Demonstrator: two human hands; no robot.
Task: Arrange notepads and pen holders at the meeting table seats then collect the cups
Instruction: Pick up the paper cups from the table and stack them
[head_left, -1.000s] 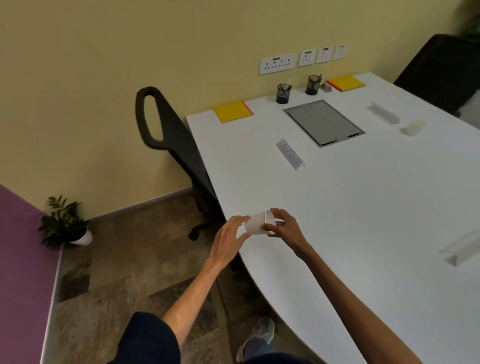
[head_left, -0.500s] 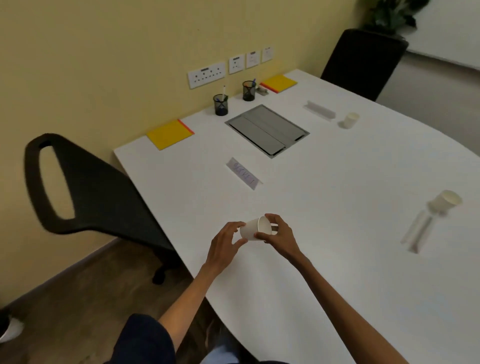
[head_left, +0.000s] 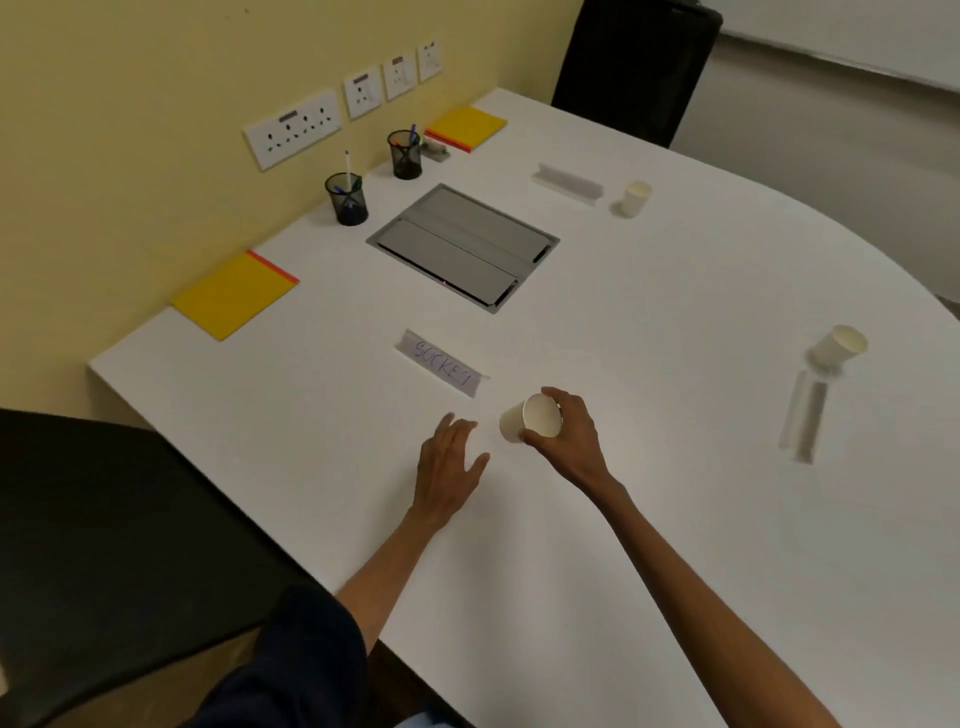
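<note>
My right hand (head_left: 569, 441) grips a white paper cup (head_left: 524, 418) by its rim, tilted on its side just above the white table (head_left: 649, 519). My left hand (head_left: 449, 470) is open beside the cup, fingers spread, apart from it. Two more white cups stand on the table, one at the far side (head_left: 635, 198) and one at the right (head_left: 839, 347). Two yellow notepads lie near the wall, one at the left (head_left: 234, 293) and one further back (head_left: 466, 127). Two black mesh pen holders (head_left: 347, 200) (head_left: 405, 154) with pens stand between them.
A grey socket hatch (head_left: 462, 247) is set into the table's middle. Folded paper name cards (head_left: 441, 362) (head_left: 569, 179) (head_left: 805, 415) sit at the seats. A black chair (head_left: 104, 545) is at my left, another (head_left: 634, 62) at the far end. Wall sockets (head_left: 293, 127) line the yellow wall.
My left hand has let go of the cup and dropped to its left. My right hand keeps the cup. My view has swung right and closer over the table.
</note>
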